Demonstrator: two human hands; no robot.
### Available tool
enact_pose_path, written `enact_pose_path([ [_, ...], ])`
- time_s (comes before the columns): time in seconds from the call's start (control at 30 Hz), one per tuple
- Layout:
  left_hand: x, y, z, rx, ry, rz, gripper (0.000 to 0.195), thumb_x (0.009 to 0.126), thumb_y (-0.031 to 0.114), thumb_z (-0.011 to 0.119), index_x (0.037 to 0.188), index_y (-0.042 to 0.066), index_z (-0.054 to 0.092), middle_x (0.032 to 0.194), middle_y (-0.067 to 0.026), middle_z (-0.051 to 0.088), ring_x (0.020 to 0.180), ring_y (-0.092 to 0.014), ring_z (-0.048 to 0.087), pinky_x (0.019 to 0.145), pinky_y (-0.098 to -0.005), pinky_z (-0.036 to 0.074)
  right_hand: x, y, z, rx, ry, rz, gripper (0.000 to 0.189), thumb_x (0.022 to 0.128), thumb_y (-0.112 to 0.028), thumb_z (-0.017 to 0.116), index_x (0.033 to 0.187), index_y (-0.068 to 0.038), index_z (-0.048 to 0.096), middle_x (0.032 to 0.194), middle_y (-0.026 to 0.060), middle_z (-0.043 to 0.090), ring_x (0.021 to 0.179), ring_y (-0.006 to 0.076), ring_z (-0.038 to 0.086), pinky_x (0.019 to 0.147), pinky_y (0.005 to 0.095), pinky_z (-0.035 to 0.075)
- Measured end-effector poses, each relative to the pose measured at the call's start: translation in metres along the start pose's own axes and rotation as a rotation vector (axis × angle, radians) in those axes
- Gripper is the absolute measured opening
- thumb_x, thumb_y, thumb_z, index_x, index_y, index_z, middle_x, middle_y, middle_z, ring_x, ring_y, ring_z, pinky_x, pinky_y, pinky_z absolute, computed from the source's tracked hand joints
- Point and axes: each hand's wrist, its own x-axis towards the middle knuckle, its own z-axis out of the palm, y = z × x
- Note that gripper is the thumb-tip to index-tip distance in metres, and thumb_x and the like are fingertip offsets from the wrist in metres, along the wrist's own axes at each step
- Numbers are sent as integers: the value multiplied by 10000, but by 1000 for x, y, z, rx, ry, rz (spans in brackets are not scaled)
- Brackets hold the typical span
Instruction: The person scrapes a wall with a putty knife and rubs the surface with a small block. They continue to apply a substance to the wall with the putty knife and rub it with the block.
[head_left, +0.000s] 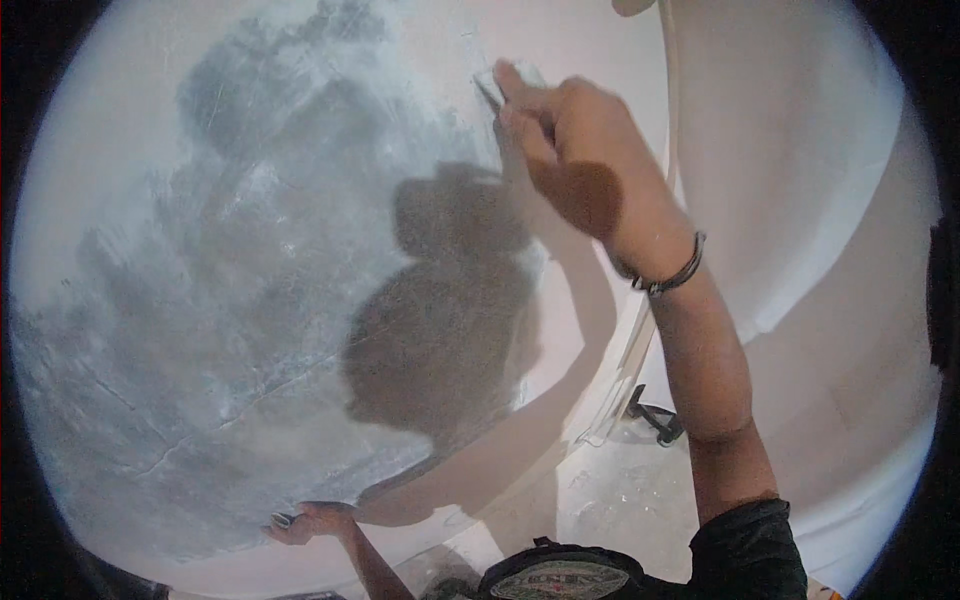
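My right hand (562, 142) is raised to the upper middle, its fingers closed around a small flat pad or sheet (517, 79) held near the wall surface; the exact kind cannot be told. A dark bracelet circles that wrist. Grey, streaky patches cover much of the pale wall (262, 210) on the left, with thin scratches and a long crack-like line lower down. At the lower left, my left hand (311, 523) holds a small object (282, 519), partly hidden by the fingers. Shadows of the head and arm fall across the wall.
A vertical edge (670, 90) runs along the wall's right side, with another pale surface (780, 150) beyond it. Below lies a pale, spotted floor (622, 495). A black-legged item (660, 420) stands behind my right arm. My cap (562, 574) shows at the bottom.
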Motion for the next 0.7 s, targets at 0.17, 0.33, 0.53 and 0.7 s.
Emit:
enact_pose_path([
  [0.17, 0, 18, -5, -24, -37, 72, 793, 917, 550, 441, 1309, -82, 166, 1324, -250, 212, 1192, -395, 285, 986, -487, 304, 42, 3, -15, 43, 96, -100, 286, 898, -197, 489, 895, 53, 627, 696, 260, 572, 632, 394, 551, 660, 455, 460],
  [0.33, 4, 26, -3, -43, -80, 114, 689, 955, 464, 399, 1278, -92, 151, 1347, -300, 121, 1226, -421, 224, 1011, -527, 288, 23, 10, 1, 50, 3, -61, 308, 903, -209, 435, 1090, -1, 565, 768, 273, 604, 722, 418, 584, 747, 464, 490],
  [0.53, 3, 15, -3, -16, -88, 107, 729, 951, 486, 397, 1306, -91, 128, 1365, -292, 109, 1247, -417, 240, 1029, -529, 285, -46, -2, 4, 63, -142, 77, 322, 907, -175, 473, 1164, -2, 559, 728, 227, 574, 720, 339, 543, 655, 443, 472],
  [0.7, -6, 1, 3, -64, -8, 22, 821, 926, 541, 418, 1343, -106, 133, 1335, -275, 225, 1209, -403, 292, 1011, -532, 275, -21, 3, 5, -60, 84, -79, 319, 925, -205, 527, 1193, -49, 601, 664, 170, 502, 601, 235, 497, 582, 367, 408],
])
